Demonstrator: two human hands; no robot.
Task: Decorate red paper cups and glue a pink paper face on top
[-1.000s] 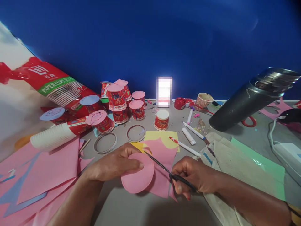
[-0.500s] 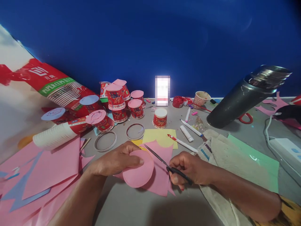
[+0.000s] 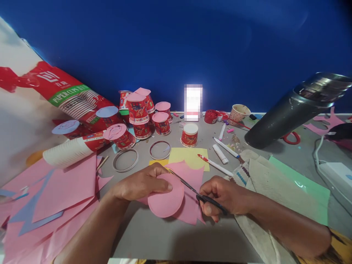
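Well, left hand (image 3: 141, 185): it pinches the pink circle (image 3: 166, 201), thumb on top, with the other fingers mostly hidden.
Right hand (image 3: 222, 196): it grips the scissors (image 3: 200, 198) by the black handles.
Pink circle: it is in the left hand, and most of it sticks out past the thumb.
Scissors: they point from the right hand toward the left hand, by the circle's top right edge; I can't tell if the blades touch it.
Pink sheet (image 3: 192, 211): it lies between the hands, partly under the circle.
Yellow paper (image 3: 177, 156): it is ahead of both hands, partly under the pink sheet.
Red pen (image 3: 216, 165): it lies just ahead of the right hand.
Rings (image 3: 125, 170): two lie flat, just ahead of the left hand.
Red cup (image 3: 189, 137): it stands farther ahead, between the hands.
Cloth (image 3: 264, 178): it lies to the right of the right hand, partly under that arm.
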